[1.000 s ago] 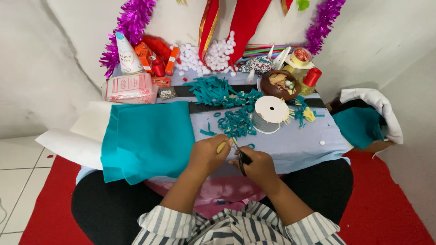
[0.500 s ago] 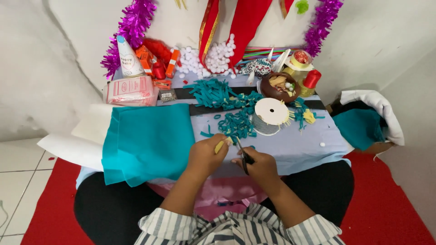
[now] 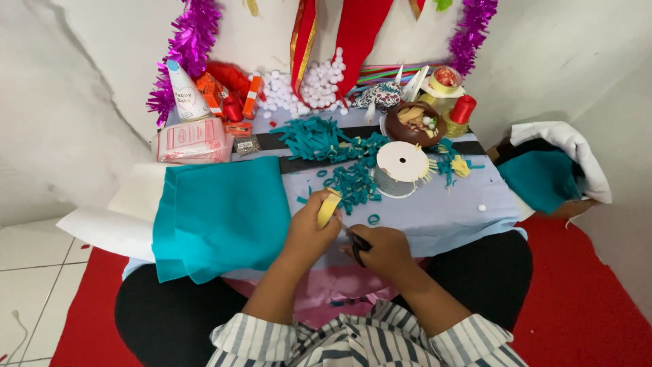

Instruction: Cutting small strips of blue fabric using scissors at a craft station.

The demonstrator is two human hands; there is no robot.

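Here the yellow strip (image 3: 329, 207) stands upright in the pinch of the left hand (image 3: 309, 234), just above the near edge of the low table (image 3: 441, 221). The right hand (image 3: 384, 248) is closed around black-handled scissors (image 3: 356, 241), whose blades point toward the strip; whether they are open cannot be told, as the hand hides them. To cut cleanly, the person would do well to hold the strip taut and close to the blades, with the fingertips kept behind the cutting line. Just beyond the strip lie small teal rings and snippets (image 3: 353, 183), and past them a white spool (image 3: 402, 163) and a brown bowl (image 3: 414, 124). To the left of the grip a teal felt sheet (image 3: 221, 214) drapes over the table.
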